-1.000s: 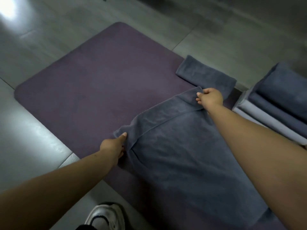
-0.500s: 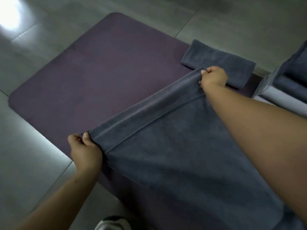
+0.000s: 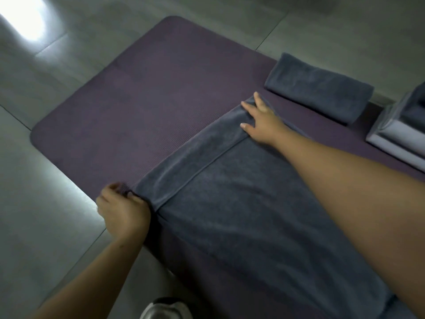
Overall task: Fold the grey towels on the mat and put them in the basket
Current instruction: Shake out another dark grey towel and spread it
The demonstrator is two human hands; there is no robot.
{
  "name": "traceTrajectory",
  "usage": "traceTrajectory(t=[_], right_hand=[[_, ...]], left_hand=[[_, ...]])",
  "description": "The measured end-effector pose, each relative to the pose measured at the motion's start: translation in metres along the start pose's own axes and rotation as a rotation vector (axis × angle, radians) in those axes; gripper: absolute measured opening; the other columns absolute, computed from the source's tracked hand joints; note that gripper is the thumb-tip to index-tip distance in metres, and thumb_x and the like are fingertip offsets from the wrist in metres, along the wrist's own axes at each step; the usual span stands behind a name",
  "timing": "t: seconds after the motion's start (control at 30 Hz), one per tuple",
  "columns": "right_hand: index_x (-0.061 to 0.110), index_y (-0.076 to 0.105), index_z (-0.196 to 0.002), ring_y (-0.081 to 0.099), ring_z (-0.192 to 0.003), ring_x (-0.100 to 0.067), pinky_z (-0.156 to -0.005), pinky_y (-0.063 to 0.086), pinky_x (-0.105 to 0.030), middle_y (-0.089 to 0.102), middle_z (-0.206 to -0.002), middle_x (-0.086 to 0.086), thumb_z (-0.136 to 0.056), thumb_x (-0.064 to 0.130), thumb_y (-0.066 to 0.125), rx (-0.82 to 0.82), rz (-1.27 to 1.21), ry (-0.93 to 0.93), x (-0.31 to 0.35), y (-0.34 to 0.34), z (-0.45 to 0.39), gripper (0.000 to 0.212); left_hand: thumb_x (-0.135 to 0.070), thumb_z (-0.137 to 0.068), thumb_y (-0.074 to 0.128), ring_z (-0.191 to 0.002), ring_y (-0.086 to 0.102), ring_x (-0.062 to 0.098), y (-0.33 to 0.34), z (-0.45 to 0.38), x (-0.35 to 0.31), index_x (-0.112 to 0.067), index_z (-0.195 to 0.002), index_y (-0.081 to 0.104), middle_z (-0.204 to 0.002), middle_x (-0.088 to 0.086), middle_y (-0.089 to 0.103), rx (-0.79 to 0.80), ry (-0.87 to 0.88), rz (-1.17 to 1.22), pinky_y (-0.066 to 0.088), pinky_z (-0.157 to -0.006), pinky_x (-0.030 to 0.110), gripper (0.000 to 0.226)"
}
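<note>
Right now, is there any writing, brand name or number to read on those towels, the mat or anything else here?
None: no text shows anywhere.
Spread grey towel: plain.
Folded grey towel: plain, no tag visible.
Purple mat: plain.
Basket: no label visible.
Shoe: too blurred to tell.

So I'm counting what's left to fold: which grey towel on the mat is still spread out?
The large grey towel under both hands, the right hand flat on its turned-over edge. The small folded towel lies apart, near the basket.

Towel (image 3: 253, 215) on mat (image 3: 161, 100)
</note>
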State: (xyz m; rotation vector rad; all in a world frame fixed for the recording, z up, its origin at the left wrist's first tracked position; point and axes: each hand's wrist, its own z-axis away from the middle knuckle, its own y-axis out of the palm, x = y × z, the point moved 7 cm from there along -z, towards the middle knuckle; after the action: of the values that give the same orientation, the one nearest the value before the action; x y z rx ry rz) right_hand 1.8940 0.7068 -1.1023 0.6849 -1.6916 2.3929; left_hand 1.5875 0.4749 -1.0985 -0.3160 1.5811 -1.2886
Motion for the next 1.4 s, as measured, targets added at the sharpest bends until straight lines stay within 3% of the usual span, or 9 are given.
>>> traceTrajectory(t=[0.13, 0.2, 0.33, 0.43, 0.6, 0.83, 1.03, 1.2, 1.4], right_hand=[[0.035, 0.014, -0.15, -0.005, -0.147, -0.024, -0.117, -0.003, -0.045, -0.006, -0.16, 0.001, -0.096, 0.056, 0.024, -0.049, 0.353, -0.22, 0.037, 0.028, 0.023, 0.059], [0.038, 0.002, -0.15, -0.013, -0.146, -0.024, -0.117, -0.008, -0.047, -0.011, -0.159, 0.001, -0.092, 0.065, 0.014, 0.026, 0.407, -0.165, 0.025, 0.047, 0.033, 0.065], [0.039, -0.015, -0.147, -0.023, -0.143, -0.025, -0.114, -0.011, -0.053, -0.024, -0.156, -0.002, -0.086, 0.074, 0.006, 0.073, 0.392, 0.187, -0.027, 0.039, 0.039, 0.073], [0.035, -0.011, -0.149, -0.02, -0.144, -0.025, -0.116, -0.011, -0.05, -0.019, -0.157, -0.004, -0.094, 0.062, 0.011, 0.112, 0.413, 0.117, -0.021, 0.029, 0.054, 0.065], [0.031, 0.007, -0.151, -0.001, -0.147, -0.023, -0.118, -0.003, -0.038, 0.001, -0.16, -0.003, -0.099, 0.049, 0.025, 0.116, 0.385, 0.036, -0.042, 0.006, 0.15, 0.058], [0.034, -0.003, -0.15, 0.002, -0.146, -0.016, -0.115, 0.011, -0.035, -0.006, -0.16, 0.004, -0.098, 0.051, 0.028, 0.308, 0.312, 0.327, -0.126, -0.031, 0.329, 0.063], [0.02, 0.02, -0.15, 0.031, -0.138, -0.025, -0.11, 0.028, -0.036, 0.028, -0.154, -0.004, -0.095, 0.042, 0.047, -0.12, -0.39, 0.624, -0.177, -0.028, 0.36, 0.065], [0.016, 0.054, -0.118, 0.059, -0.098, -0.024, -0.075, 0.043, -0.029, 0.064, -0.11, -0.005, -0.093, 0.037, 0.054, -0.171, -0.392, 0.656, -0.179, -0.016, 0.368, 0.032], [0.02, 0.059, -0.101, 0.05, -0.085, -0.009, -0.064, 0.034, -0.01, 0.054, -0.09, 0.009, -0.088, 0.033, 0.063, -0.448, -0.439, 0.502, -0.156, -0.034, 0.391, 0.019]], left_hand=[[-0.036, -0.094, 0.036, -0.138, 0.027, 0.039, 0.032, 0.023, -0.031, -0.011, -0.145, 0.038, -0.15, 0.02, 0.033, 0.207, 0.728, -0.299, 0.017, -0.113, 0.052, 0.057], [-0.059, -0.095, 0.013, -0.146, 0.009, 0.034, 0.058, 0.031, -0.026, -0.023, -0.152, 0.019, -0.159, 0.01, 0.015, 0.367, 0.887, -0.472, 0.003, -0.116, 0.053, 0.067], [-0.071, -0.086, -0.006, -0.146, -0.01, 0.031, 0.069, 0.028, -0.017, -0.032, -0.15, -0.004, -0.16, 0.003, -0.005, 0.402, 0.893, -0.595, -0.007, -0.115, 0.056, 0.075], [-0.069, -0.085, 0.0, -0.145, -0.017, 0.026, 0.065, 0.042, -0.03, -0.029, -0.15, -0.004, -0.159, 0.004, -0.01, 0.42, 0.848, -0.56, -0.016, -0.114, 0.051, 0.076], [-0.063, -0.093, 0.001, -0.146, 0.009, 0.028, 0.075, 0.124, -0.077, -0.02, -0.151, 0.021, -0.158, 0.01, 0.012, 0.503, 1.022, -0.408, -0.008, -0.115, 0.047, 0.075], [-0.057, -0.094, 0.008, -0.148, -0.009, 0.022, 0.105, 0.237, -0.131, -0.028, -0.153, -0.002, -0.16, 0.003, -0.013, 0.767, 1.1, -0.533, 0.001, -0.118, 0.05, 0.066], [-0.05, -0.1, 0.025, -0.147, 0.003, 0.032, 0.127, 0.302, -0.155, -0.031, -0.153, 0.0, -0.161, 0.007, -0.003, 0.989, 1.125, -0.519, 0.015, -0.117, 0.048, 0.061], [-0.053, -0.099, 0.026, -0.147, 0.0, 0.032, 0.128, 0.316, -0.165, -0.027, -0.153, 0.006, -0.16, 0.012, -0.001, 1.007, 1.051, -0.507, 0.011, -0.118, 0.047, 0.063], [-0.043, -0.101, 0.033, -0.146, -0.014, 0.011, 0.125, 0.363, -0.223, -0.027, -0.152, 0.001, -0.16, -0.004, -0.007, 1.022, 1.568, -0.342, -0.006, -0.118, 0.042, 0.063]])
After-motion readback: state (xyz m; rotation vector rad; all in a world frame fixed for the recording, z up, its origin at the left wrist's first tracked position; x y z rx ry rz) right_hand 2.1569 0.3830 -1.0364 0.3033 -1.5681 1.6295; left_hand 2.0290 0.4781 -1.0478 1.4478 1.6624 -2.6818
